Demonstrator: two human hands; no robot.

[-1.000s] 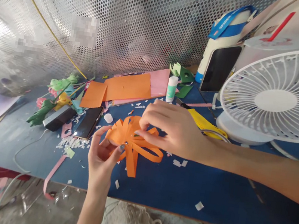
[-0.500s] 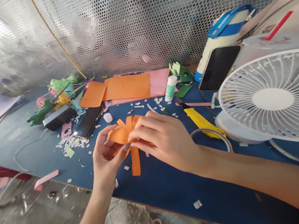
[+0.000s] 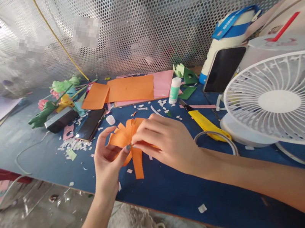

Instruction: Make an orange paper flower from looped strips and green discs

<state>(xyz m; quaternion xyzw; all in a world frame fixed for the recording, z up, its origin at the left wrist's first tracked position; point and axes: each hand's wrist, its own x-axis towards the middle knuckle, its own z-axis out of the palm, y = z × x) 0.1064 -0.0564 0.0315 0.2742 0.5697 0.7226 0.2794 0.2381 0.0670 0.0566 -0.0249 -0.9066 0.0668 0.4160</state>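
Both my hands hold an orange paper-strip flower point(image 3: 121, 138) above the blue worktop point(image 3: 174, 192).
My left hand point(image 3: 108, 161) grips its left side, thumb near the centre; my right hand point(image 3: 169, 141) is narrow, fingertips pinched on its strips. The front edge runs just below the left wrist; blue surface stretches under the right forearm, with a white scrap point(image 3: 202, 208) near that edge. Beyond the right hand lies a yellow plastic cutter point(image 3: 210, 126), near the round white fan point(image 3: 280, 101). White lettering on the bottle's blue strap point(image 3: 230, 22) is too small to read surely. A perforated metal panel point(image 3: 119, 28) stands behind.
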